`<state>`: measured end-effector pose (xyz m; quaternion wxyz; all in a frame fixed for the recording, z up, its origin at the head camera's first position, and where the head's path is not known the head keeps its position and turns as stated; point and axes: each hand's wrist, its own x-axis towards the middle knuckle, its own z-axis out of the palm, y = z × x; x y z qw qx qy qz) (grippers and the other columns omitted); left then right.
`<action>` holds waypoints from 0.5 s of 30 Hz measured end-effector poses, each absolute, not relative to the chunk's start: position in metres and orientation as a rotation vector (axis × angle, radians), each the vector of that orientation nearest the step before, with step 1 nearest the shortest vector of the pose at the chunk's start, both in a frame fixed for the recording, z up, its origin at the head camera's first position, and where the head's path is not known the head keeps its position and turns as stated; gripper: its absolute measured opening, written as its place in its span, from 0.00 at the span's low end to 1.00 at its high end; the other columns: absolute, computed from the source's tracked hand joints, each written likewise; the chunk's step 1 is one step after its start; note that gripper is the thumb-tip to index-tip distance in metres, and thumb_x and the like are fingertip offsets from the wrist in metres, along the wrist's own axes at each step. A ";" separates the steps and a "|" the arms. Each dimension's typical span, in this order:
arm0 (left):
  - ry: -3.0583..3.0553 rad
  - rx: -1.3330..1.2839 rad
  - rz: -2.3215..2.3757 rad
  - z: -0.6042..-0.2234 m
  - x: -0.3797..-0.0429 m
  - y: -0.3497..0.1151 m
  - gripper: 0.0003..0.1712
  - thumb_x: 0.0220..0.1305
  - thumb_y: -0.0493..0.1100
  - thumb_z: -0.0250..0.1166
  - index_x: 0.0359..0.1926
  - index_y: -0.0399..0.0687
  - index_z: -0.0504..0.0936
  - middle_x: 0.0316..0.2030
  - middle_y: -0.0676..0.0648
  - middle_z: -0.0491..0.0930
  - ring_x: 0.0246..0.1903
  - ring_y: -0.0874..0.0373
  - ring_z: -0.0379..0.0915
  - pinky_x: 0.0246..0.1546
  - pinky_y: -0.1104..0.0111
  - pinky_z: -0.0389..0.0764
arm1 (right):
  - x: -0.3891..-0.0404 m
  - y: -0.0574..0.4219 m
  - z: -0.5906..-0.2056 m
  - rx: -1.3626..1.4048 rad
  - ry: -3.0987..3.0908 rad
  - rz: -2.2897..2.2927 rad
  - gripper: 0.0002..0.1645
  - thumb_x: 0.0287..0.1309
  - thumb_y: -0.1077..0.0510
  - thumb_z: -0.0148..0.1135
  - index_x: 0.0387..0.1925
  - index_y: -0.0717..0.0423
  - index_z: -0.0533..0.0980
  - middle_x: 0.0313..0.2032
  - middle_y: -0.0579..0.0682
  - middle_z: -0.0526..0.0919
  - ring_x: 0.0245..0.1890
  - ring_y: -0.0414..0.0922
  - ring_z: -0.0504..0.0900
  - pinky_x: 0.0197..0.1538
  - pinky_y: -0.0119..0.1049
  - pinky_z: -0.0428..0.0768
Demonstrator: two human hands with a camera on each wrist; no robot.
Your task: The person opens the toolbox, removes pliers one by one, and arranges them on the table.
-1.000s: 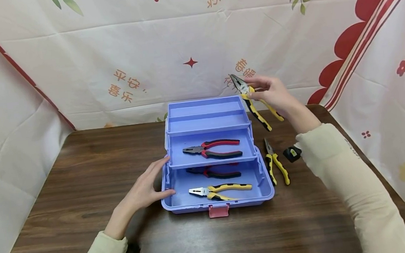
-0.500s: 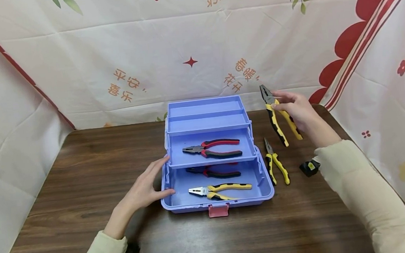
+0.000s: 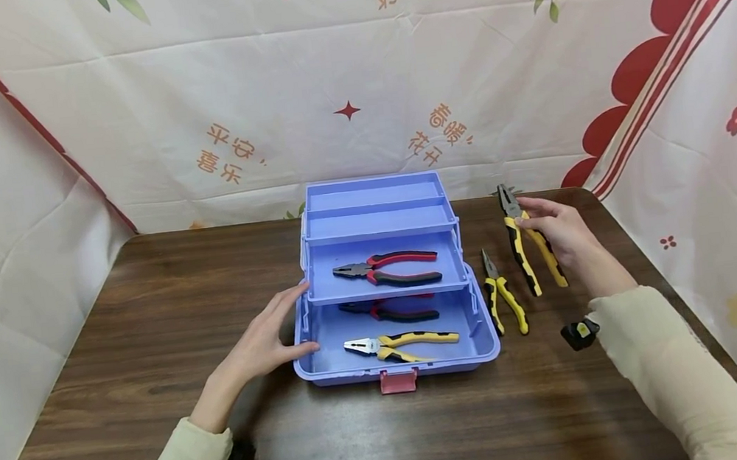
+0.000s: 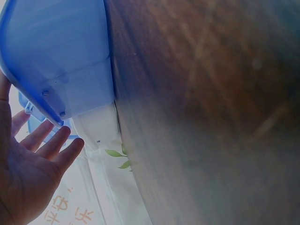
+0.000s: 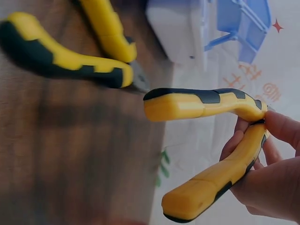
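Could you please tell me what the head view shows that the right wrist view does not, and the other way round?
Only the head view shows the left hand resting on the toolbox's left side, the three pliers in its trays, and the table.

Only the right wrist view shows the fingers pinching the held pliers near the pivot, handles spread.

Both show the right hand, the held yellow pliers, the yellow pliers on the table and the blue toolbox.

The right hand [image 5: 276,183] is pinching yellow-and-black pliers [image 5: 211,145] near the joint, handles spreading apart; a second yellow pair [image 5: 70,51] is lying on the wooden table [image 5: 70,154]; the blue toolbox [image 5: 215,28] is showing beyond.
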<state>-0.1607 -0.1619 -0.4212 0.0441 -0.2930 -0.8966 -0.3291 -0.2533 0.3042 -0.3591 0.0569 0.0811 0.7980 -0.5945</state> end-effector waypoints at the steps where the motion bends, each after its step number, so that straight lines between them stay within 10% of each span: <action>1: -2.738 -0.896 -1.007 -0.421 -0.161 -0.162 0.51 0.44 0.56 0.69 0.66 0.51 0.52 0.61 0.46 0.57 0.57 0.53 0.56 0.50 0.54 0.63 | -0.252 0.306 -0.362 0.257 2.409 -1.818 0.35 0.55 0.55 0.58 0.63 0.57 0.58 0.49 0.50 0.67 0.41 0.36 0.70 0.41 0.27 0.71; 15: -2.744 -0.893 -1.003 -0.421 -0.161 -0.162 0.51 0.45 0.58 0.67 0.66 0.50 0.52 0.61 0.45 0.57 0.57 0.52 0.56 0.50 0.53 0.63 | -0.234 0.321 -0.398 0.378 2.270 -1.856 0.35 0.55 0.60 0.58 0.63 0.60 0.58 0.34 0.37 0.72 0.35 0.34 0.71 0.38 0.31 0.74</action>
